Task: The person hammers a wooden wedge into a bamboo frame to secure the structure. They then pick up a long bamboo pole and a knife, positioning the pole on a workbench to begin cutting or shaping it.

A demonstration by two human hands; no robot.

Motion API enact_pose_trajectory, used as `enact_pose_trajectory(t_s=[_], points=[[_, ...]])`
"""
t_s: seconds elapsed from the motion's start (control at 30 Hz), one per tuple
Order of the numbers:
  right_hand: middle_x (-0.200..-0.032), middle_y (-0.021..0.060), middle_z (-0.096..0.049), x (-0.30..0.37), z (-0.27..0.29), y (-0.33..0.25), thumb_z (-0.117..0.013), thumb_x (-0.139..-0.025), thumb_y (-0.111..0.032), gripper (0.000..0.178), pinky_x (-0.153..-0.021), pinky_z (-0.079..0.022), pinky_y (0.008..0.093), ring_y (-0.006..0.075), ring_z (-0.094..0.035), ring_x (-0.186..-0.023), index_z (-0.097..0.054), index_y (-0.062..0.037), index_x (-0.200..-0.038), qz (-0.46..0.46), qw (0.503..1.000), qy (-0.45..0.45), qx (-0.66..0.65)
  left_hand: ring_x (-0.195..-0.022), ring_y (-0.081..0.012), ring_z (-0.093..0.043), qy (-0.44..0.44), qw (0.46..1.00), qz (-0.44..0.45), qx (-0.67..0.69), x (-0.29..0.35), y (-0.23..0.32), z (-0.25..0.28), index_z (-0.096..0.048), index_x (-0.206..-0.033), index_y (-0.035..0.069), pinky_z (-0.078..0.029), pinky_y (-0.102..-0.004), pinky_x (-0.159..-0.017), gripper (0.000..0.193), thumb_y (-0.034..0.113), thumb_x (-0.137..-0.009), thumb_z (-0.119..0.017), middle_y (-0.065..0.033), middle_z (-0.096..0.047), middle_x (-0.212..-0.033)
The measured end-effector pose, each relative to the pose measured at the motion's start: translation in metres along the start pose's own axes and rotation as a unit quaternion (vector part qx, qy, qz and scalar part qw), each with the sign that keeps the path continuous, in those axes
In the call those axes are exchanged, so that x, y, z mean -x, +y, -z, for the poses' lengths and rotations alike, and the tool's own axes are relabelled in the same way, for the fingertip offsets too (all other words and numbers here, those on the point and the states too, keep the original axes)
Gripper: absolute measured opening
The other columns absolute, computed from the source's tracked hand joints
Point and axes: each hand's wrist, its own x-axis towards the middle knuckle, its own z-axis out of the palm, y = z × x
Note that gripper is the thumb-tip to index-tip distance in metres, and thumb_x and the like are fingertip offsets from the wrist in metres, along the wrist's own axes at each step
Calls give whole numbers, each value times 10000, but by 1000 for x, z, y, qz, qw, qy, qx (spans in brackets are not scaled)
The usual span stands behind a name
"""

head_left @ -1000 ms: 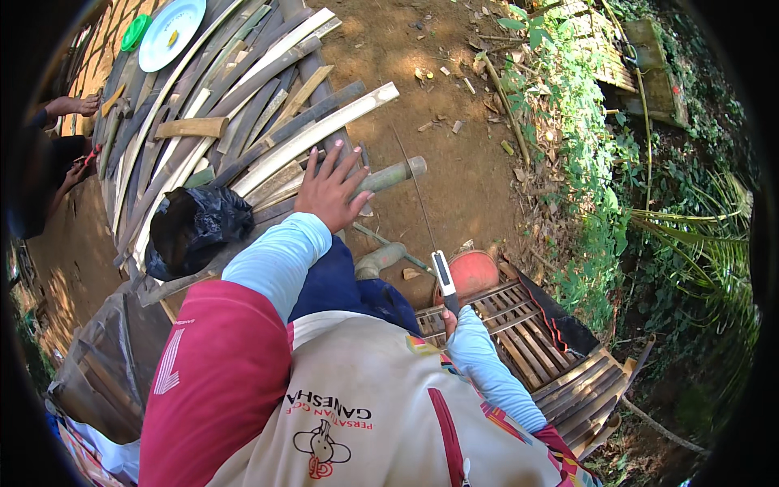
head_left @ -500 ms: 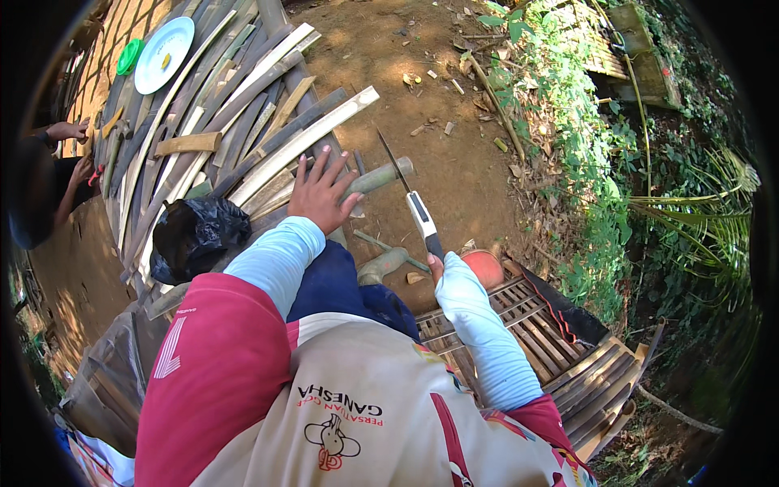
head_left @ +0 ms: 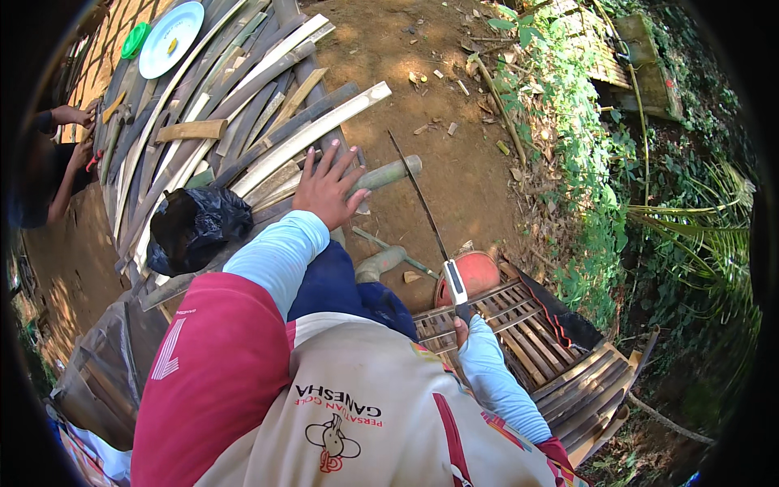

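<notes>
My left hand (head_left: 331, 188) lies with spread fingers over a greenish-grey bamboo pole (head_left: 391, 174), thumb along its side. The pole's cut end points right. A hand saw (head_left: 454, 282) with a long dark blade and a white-and-black handle is in my right hand (head_left: 462, 331), whose fingers are wrapped round the grip. The blade slants up and left and passes right beside the pole's end; whether it touches I cannot tell. Beneath my left hand, pale and grey bamboo strips (head_left: 324, 122) are piled.
A black plastic bag (head_left: 199, 227) sits on the pile's near side. Beyond are a light-blue plate (head_left: 169, 42) and a green bowl (head_left: 135, 39). Another person's hands (head_left: 77, 134) work at the far left. A red rounded object (head_left: 475, 274) stands beside a bamboo slat rack (head_left: 519, 321).
My right hand has drawn the saw back toward me and to the right, so more blade shows on the near side of the pole. My left hand keeps its place on the pole.
</notes>
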Motion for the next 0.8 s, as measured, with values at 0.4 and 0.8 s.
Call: enact_pose_trajectory(t_s=[0.4, 0.8], points=[[-882, 281, -653, -49, 40, -90, -437, -1084, -392, 432, -753, -472, 538, 485, -633, -869, -617, -2, -1035, 27, 999, -20, -24, -1528, -300, -282, -5, 1000, -9, 0, 1, 0, 0, -689, -1274, 222, -176, -596, -1244, 434, 486, -932, -646, -18, -432, -1586], [-652, -6, -479, -41, -7, 13, -457, -1091, -392, 393, -555, -387, 325, 108, -474, -591, -647, -62, -1186, 34, 998, -36, -38, -1526, -284, -279, -14, 1000, 2, 15, 3, 0, 4, -694, -1280, 235, -170, -596, -1248, 431, 496, -943, -625, -25, -434, -1582]])
